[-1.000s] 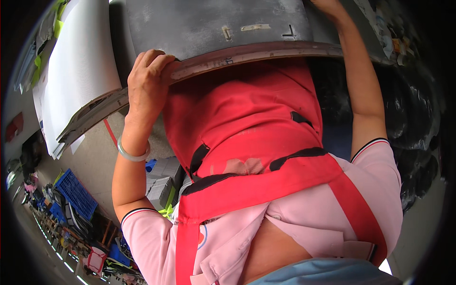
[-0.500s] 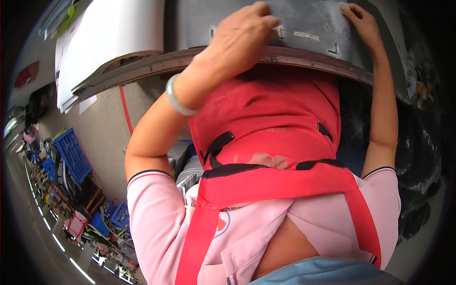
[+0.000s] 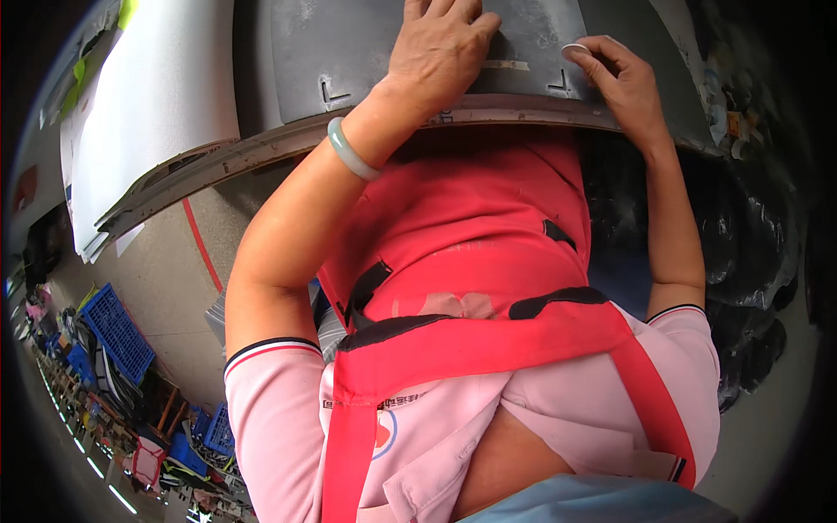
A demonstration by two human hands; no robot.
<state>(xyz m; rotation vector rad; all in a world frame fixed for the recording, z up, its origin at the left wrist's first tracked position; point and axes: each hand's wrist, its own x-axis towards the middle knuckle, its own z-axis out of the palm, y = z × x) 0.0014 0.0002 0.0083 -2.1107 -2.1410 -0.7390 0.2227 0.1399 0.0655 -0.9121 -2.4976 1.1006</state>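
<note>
My left hand [image 3: 442, 54] is over a dark grey board [image 3: 340, 44] with whitish smudges. Its fingers bend down and together, and the upper edge cuts them off. Whatever they may hold stays hidden. A pale green bangle [image 3: 350, 151] circles that wrist. Farther right, my right hand [image 3: 623, 87] pinches a small white disc [image 3: 575, 50] between thumb and fingers, just above the board's right part. Close to the board's near edge are two dark L-shaped marks, one by each hand. A light strip [image 3: 506, 65] lies between the hands.
Large white sheets [image 3: 174, 78] are stacked left of the board, curling over the table edge [image 3: 261, 144]. Black plastic bags [image 3: 741, 253] stand at the right. Blue crates [image 3: 118, 331] and mixed goods are on the floor at lower left.
The board and table have shifted left and slightly down in view. My right hand has come nearer the board's close edge, still pinching the disc. My left hand has moved slightly left in view.
</note>
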